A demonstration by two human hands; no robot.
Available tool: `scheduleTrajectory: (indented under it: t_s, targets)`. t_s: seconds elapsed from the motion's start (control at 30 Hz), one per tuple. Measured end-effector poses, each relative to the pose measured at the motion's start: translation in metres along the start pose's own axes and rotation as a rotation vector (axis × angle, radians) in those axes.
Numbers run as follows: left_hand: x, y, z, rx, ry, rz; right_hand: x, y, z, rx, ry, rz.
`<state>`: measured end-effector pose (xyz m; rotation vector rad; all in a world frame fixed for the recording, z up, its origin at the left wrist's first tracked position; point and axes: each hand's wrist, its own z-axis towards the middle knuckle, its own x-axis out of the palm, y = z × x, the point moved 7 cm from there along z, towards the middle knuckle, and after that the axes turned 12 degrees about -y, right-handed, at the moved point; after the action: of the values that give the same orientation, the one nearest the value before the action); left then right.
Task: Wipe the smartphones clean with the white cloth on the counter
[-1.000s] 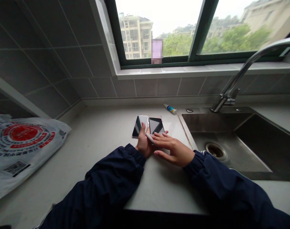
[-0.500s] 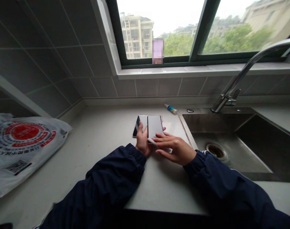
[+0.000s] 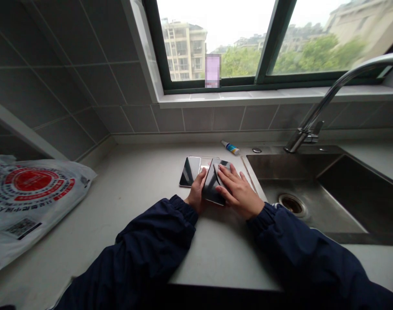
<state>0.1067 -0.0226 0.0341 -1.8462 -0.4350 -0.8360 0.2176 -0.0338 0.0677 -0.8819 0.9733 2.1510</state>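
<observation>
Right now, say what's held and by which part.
The left hand holds a dark phone by its left edge; the right hand lies on its face; whether it grips cannot be told.

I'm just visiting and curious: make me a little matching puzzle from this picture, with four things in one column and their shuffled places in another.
Things
1. White plastic bag with red circular print
2. Small white-and-blue tube with tapered nozzle
3. Curved shiny metal faucet
4. Bare right hand

Places
A. Standing at the steel sink's back edge
B. Fingers on a glossy dark rectangular phone
C. At the picture's left edge
D. Lying just left of the sink

Pairs: 1-C, 2-D, 3-A, 4-B
</observation>
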Motion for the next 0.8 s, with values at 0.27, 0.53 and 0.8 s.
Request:
scheduleTrajectory:
  t_s: [0.27, 0.53, 0.8]
  targets:
    - [0.009, 0.000, -0.012, -0.069, 0.016, 0.030, -0.007, -0.014, 0.001, 0.142, -0.154, 0.025]
    - [0.002, -0.003, -0.009, -0.018, -0.075, 0.106, -0.006, -0.015, 0.002, 0.158, -0.162, 0.131]
    - [-0.007, -0.005, -0.002, 0.037, -0.118, 0.079, -0.012, 0.006, 0.003, 0.000, -0.161, 0.302]
